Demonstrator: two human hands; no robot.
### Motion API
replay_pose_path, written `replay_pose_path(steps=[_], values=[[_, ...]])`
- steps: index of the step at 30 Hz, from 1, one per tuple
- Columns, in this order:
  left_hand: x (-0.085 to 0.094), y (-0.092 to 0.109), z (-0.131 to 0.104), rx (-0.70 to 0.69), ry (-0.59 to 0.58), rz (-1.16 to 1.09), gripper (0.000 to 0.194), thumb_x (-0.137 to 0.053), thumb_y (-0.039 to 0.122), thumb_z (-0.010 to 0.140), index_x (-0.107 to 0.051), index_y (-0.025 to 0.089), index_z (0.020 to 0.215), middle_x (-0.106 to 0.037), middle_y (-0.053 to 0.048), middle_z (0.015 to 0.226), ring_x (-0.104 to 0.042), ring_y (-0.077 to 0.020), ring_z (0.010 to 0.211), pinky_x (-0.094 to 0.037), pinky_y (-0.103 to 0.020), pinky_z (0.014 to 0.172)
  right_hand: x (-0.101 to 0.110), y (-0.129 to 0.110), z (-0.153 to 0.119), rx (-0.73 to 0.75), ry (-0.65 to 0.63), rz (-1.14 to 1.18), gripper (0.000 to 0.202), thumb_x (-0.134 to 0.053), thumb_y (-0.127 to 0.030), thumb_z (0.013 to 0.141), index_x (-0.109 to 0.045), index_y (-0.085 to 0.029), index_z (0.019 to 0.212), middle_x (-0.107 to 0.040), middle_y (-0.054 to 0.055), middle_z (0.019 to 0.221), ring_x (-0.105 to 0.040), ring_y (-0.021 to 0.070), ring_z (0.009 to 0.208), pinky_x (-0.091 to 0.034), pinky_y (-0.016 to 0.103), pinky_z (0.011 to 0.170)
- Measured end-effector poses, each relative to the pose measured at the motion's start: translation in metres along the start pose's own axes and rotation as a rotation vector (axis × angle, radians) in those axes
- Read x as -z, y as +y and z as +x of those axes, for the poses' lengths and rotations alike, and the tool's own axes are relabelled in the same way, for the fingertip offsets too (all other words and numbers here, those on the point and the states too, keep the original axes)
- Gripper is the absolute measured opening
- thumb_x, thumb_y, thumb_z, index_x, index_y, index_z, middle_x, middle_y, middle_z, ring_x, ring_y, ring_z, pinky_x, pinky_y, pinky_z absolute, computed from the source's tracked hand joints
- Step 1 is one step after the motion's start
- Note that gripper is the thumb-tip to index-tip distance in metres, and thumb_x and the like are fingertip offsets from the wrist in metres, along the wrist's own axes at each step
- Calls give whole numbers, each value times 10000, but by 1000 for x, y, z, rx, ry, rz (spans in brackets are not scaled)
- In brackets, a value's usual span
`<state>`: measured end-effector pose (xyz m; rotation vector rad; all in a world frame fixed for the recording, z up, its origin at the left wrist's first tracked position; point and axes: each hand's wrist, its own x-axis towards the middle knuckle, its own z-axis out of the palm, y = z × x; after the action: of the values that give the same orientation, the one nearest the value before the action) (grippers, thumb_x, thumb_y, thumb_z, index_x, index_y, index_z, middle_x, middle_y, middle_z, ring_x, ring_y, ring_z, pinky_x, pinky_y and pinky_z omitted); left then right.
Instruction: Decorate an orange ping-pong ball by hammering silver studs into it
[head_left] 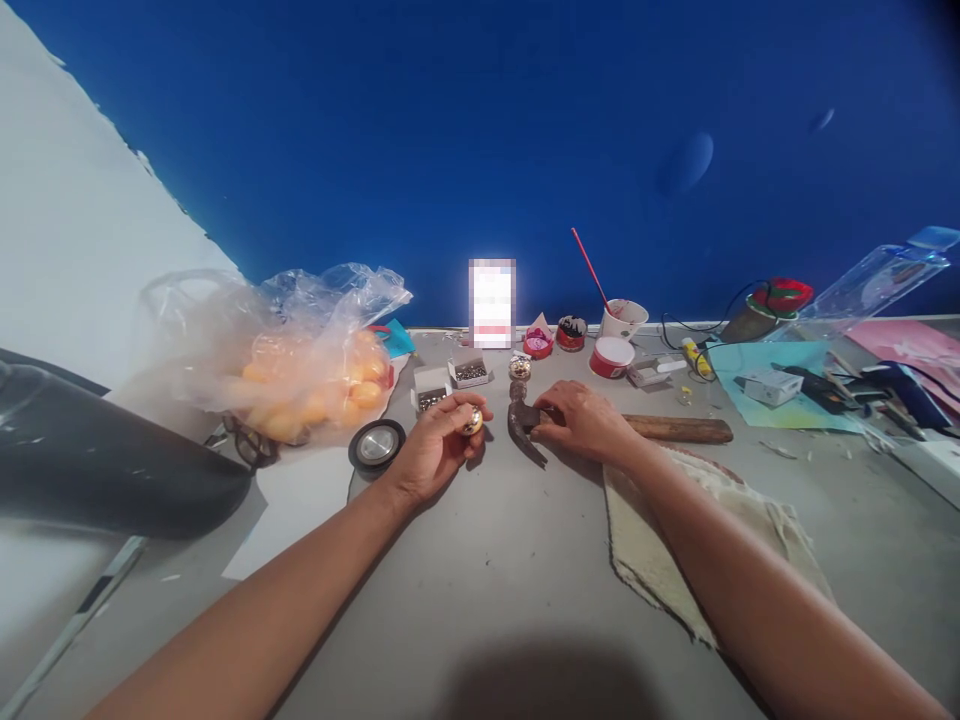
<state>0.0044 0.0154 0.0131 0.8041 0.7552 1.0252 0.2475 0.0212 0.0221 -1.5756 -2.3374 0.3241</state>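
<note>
Between the thumb and fingers of my left hand (pixel 439 440) is a small shiny gold ball (pixel 472 421), partly covered by the fingers. My right hand (pixel 581 417) lies over a claw hammer (pixel 675 429), its fingers closed around the wooden handle close to the metal head. The hammer lies flat on the grey table, claw toward me. Just beyond the hammer head sits another small ball (pixel 520 367), gold and silver. Two small open boxes, one nearer (pixel 431 390) and one farther (pixel 469 372), hold shiny metal pieces too small to name.
At left stand a plastic bag of orange balls (pixel 322 375) and a round black-rimmed metal disc (pixel 376 446). Along the blue wall are a paper cup (pixel 624 318) with a red stick and a red-white tub (pixel 611 356). A beige cloth (pixel 660 540) lies under my right forearm.
</note>
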Motion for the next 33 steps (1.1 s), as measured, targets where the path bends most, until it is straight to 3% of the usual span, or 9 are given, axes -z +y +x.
replay_pose_path(steps=[5, 8, 13, 18, 23, 28, 33], values=[[-4, 0, -6, 37, -83, 205, 153, -735, 283, 719, -672, 160, 785, -635, -12, 699, -427, -76, 497, -274, -225, 477, -3, 3, 0, -15, 21, 106, 206, -714, -367, 885, -761, -187, 974, -708, 53, 966, -630, 189, 891, -435, 288, 778], [-6, -1, -9, -12, -126, 398, 115, -675, 277, 707, -663, 164, 690, -600, -7, 611, -383, -81, 501, -246, -231, 488, -1, 4, 1, -94, 121, 208, 194, -675, -355, 907, -767, -189, 949, -747, 52, 973, -657, 178, 858, -451, 288, 769], [-11, -2, -18, -90, -195, 623, 91, -633, 232, 725, -670, 186, 656, -597, -23, 615, -460, -135, 580, -321, -258, 540, 16, -12, 14, -73, 227, 312, 184, -641, -289, 923, -769, -204, 821, -775, 17, 846, -672, 158, 756, -441, 268, 676], [-12, -4, -22, -137, -267, 786, 153, -630, 286, 806, -658, 185, 694, -624, -31, 669, -528, -170, 661, -380, -288, 628, 32, -64, 48, 121, 56, 61, 153, -648, -251, 954, -794, -233, 913, -781, 30, 945, -651, 170, 835, -414, 267, 672], [-9, -9, -20, -151, -314, 884, 136, -622, 302, 773, -653, 178, 729, -595, -8, 672, -516, -160, 644, -379, -274, 609, 14, -114, 87, 343, -25, -298, 249, -563, -97, 943, -799, -174, 962, -742, 133, 1124, -642, 268, 1101, -474, 320, 777], [-11, -12, -18, -196, -341, 856, 92, -570, 225, 715, -643, 170, 701, -634, -22, 708, -560, -189, 703, -426, -288, 639, -10, -133, 112, 416, -124, -422, 280, -533, -69, 941, -787, -126, 1043, -741, 183, 1189, -661, 321, 1164, -531, 399, 869], [-12, -11, -16, -222, -346, 806, 112, -575, 200, 707, -679, 165, 728, -686, -31, 746, -603, -216, 767, -480, -303, 698, -18, -135, 121, 422, -169, -442, 283, -534, -90, 958, -791, -132, 1067, -749, 186, 1214, -679, 329, 1171, -547, 424, 894]])
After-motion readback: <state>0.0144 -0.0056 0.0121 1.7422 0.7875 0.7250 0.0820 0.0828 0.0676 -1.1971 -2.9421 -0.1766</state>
